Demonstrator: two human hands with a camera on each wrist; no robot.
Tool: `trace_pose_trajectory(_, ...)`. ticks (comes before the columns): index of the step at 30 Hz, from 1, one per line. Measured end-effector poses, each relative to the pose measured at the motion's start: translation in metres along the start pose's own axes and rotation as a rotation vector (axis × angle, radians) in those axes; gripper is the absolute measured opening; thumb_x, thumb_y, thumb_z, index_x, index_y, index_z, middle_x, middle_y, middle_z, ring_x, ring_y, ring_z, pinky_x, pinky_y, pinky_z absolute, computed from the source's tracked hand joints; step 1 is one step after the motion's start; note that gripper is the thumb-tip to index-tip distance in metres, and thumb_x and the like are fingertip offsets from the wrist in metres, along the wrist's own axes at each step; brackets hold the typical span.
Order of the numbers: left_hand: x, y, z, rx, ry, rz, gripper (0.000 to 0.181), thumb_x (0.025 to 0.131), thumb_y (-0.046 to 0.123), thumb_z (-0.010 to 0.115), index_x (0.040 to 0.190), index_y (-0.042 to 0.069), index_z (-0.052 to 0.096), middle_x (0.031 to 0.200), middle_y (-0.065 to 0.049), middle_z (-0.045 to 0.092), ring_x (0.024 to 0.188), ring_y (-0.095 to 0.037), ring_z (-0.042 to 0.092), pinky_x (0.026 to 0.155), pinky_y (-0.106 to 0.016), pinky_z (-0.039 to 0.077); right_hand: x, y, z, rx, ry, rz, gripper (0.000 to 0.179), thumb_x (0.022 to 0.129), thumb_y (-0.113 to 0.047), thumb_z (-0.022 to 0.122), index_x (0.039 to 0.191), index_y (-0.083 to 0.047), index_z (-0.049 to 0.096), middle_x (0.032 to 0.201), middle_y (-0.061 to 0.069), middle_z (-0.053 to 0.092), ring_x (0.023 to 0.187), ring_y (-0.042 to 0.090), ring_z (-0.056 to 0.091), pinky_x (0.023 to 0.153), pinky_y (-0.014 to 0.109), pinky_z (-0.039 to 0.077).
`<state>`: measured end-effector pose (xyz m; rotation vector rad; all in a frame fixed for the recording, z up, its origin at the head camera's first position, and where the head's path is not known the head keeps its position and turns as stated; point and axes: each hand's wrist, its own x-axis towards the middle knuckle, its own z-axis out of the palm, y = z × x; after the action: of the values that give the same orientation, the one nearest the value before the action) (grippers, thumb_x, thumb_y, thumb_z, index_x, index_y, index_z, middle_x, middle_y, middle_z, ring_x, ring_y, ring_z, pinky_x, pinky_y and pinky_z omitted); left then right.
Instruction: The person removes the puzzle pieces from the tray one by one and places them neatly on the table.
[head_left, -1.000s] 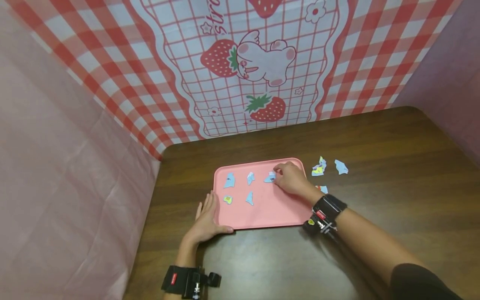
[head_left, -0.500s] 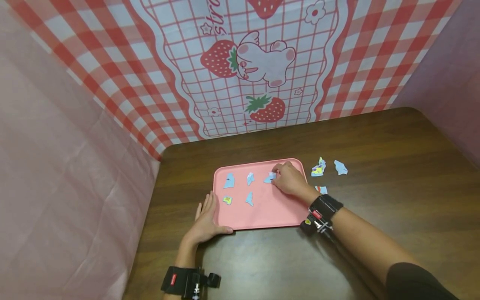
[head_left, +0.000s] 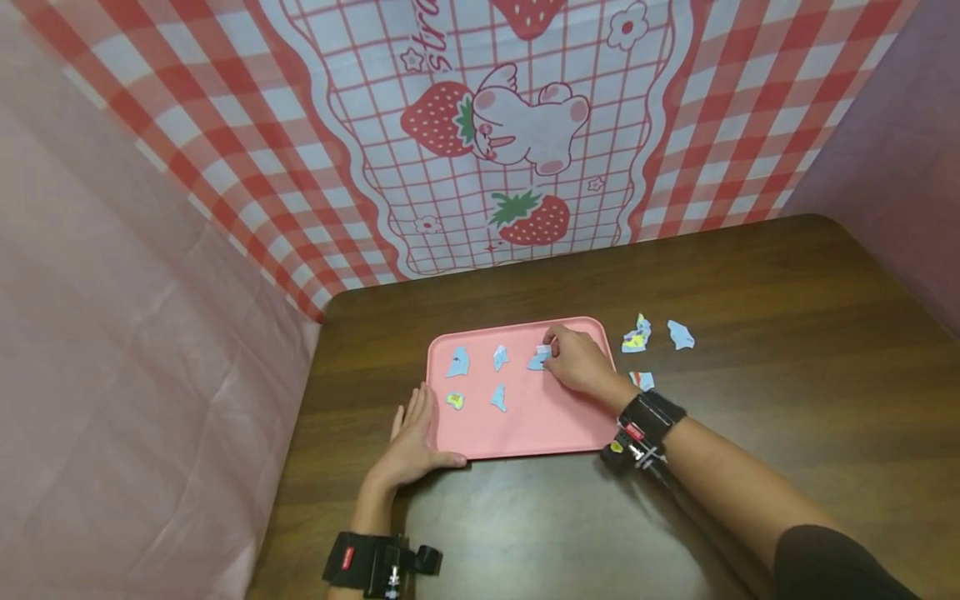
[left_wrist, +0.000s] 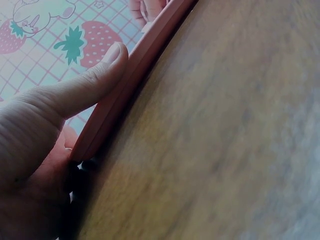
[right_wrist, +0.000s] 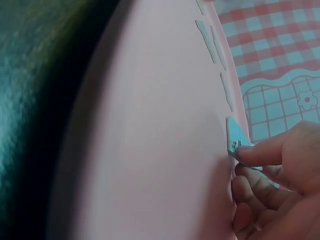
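My right hand (head_left: 581,360) is over the back right part of the pink tray (head_left: 517,435). Its thumb and fingers pinch a light blue puzzle piece (right_wrist: 234,136), which in the right wrist view stands slightly raised at one edge. Part of this piece is hidden behind the fingertips. At the tray's front left corner rests my left hand (head_left: 408,450), thumb straight along the front rim (left_wrist: 107,115) and fingers stretched along the left side. Other irregular pieces lie flat in the tray, among them a blue one (head_left: 458,361) and a yellow-green one (head_left: 455,401).
Right of the tray on the brown wooden table (head_left: 540,533) lie a yellow and blue piece (head_left: 637,335), a plain blue piece (head_left: 681,335) and a red-striped piece (head_left: 642,381) near the right wrist. A strawberry-print cloth (head_left: 525,125) hangs behind the table.
My right wrist and forearm have shifted slightly to the left, while its fingers stay at the same piece. My left hand and the tray keep their places.
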<state>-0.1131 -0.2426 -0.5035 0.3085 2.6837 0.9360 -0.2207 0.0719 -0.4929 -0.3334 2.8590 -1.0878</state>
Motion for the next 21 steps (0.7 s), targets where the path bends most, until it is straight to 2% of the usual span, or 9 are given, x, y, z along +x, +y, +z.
trace_pose_trajectory(10, 0.0, 0.002, -0.001, 0.006, 0.003, 0.003, 0.135, 0.071, 0.056, 0.086, 0.159, -0.003, 0.002, 0.167, -0.019, -0.005, 0.154, -0.033, -0.008, 0.119, -0.057, -0.007, -0.004, -0.002, -0.006, 0.084, 0.042, -0.067, 0.018, 0.083, 0.001, 0.068, 0.1, -0.004, 0.065, 0.072, 0.0, 0.057, 0.067, 0.018, 0.052, 0.064, 0.032, 0.041)
trace_pose_trajectory(16, 0.001, 0.003, 0.0, -0.001, 0.005, 0.001, 0.134, 0.072, 0.054, 0.087, 0.159, -0.004, 0.003, 0.167, -0.02, -0.005, 0.154, -0.033, -0.008, 0.119, -0.057, -0.008, -0.006, 0.001, -0.004, 0.1, 0.016, -0.043, 0.019, 0.084, 0.0, 0.069, 0.102, -0.005, 0.066, 0.073, 0.0, 0.056, 0.068, 0.017, 0.051, 0.065, 0.031, 0.041)
trace_pose_trajectory(21, 0.0, 0.002, 0.0, -0.007, 0.004, -0.006, 0.135, 0.071, 0.057, 0.086, 0.159, -0.003, 0.003, 0.167, -0.019, -0.004, 0.154, -0.033, -0.008, 0.119, -0.056, -0.008, -0.011, 0.001, -0.005, 0.118, 0.028, -0.047, 0.019, 0.082, 0.002, 0.068, 0.101, -0.003, 0.067, 0.073, 0.0, 0.055, 0.067, 0.017, 0.051, 0.065, 0.032, 0.041)
